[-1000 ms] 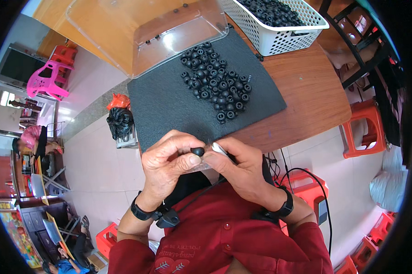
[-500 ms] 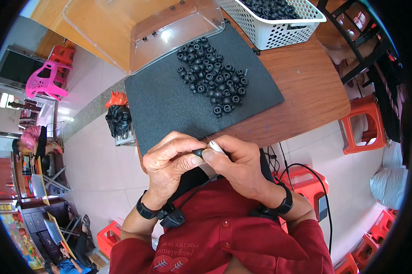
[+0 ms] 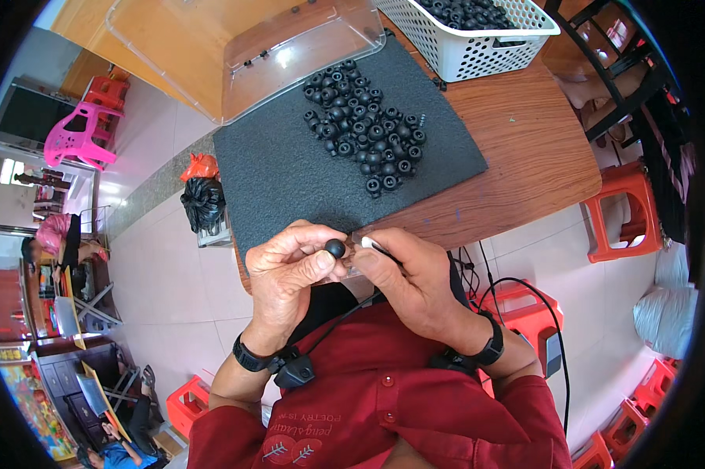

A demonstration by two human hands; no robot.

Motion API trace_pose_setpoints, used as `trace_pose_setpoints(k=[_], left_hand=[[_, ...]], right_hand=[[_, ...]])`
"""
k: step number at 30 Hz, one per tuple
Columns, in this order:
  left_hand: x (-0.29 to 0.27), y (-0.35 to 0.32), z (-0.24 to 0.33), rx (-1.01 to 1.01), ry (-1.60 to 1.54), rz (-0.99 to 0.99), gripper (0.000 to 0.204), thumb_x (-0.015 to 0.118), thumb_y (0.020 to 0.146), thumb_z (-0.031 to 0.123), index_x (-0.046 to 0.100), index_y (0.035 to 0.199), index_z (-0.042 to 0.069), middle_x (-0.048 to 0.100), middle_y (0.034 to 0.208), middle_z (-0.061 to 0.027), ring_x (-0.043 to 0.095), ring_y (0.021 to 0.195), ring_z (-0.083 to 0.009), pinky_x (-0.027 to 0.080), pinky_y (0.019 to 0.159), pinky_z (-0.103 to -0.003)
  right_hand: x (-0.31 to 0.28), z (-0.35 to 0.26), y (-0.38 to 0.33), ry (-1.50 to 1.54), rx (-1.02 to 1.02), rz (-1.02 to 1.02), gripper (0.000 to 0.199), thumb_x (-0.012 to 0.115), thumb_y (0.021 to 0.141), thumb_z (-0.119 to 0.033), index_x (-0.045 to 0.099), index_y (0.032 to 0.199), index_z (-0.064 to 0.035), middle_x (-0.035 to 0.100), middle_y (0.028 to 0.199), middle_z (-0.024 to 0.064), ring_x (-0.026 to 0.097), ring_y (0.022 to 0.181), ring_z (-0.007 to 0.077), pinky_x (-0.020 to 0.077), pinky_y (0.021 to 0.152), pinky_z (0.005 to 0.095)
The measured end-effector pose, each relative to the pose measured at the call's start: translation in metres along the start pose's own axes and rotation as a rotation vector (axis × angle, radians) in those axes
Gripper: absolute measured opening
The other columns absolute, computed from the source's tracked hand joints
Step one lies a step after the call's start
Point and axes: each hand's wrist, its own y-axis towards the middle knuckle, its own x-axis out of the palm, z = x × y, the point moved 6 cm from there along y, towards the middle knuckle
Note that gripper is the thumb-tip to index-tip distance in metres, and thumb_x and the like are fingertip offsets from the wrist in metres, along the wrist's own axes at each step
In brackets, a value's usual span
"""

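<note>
In front of my chest, at the table's near edge, my left hand (image 3: 284, 270) pinches a small round black knob (image 3: 334, 248) between thumb and fingertips. Its smooth, domed side shows. Just to the right, my right hand (image 3: 415, 277) is closed on a slim white-and-black tool (image 3: 367, 243). The tool's working end is too small to make out, and a gap separates it from the knob. Beyond both hands, a heap of similar black knobs (image 3: 368, 129), many with hollow ends, lies on a dark grey mat (image 3: 274, 176).
A clear plastic bin (image 3: 235, 86) lies at the far left of the wooden table (image 3: 517, 141). At the far right stands a white perforated basket (image 3: 477, 55) holding more black knobs. Red stools (image 3: 626, 211) and black cables (image 3: 540, 297) are on the right.
My hands have moved slightly apart. The knob, mostly covered by my fingers before, now shows its round side, and the tool has come away from it to the right.
</note>
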Motion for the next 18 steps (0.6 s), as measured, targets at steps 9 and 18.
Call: trace_pose_setpoints(k=[9,18], left_hand=[[0.0019,-0.0013,-0.004,-0.006,-0.033,-0.02,0.025,0.074,0.085,0.004,0.068,0.106,-0.007,0.066,0.089,-0.0101,0.065,0.071,-0.0152,0.055,0.066,-0.026],[0.001,-0.0016,-0.0062,-0.009,-0.047,-0.018,0.025,0.073,0.085,0.002,0.068,0.107,-0.007,0.066,0.09,-0.0108,0.065,0.071,-0.0154,0.054,0.065,-0.026]], right_hand=[[0.0008,0.0036,-0.0016,-0.252,-0.139,0.007,0.014,0.063,0.093,-0.015,0.063,0.089,-0.0014,0.061,0.072,0.0118,0.061,0.064,0.0308,0.0461,0.056,0.0398],[0.0015,-0.0012,-0.0018,-0.274,-0.138,-0.004,0.015,0.062,0.094,-0.017,0.062,0.088,-0.0029,0.06,0.072,0.0108,0.061,0.064,0.0309,0.0458,0.056,0.0406]])
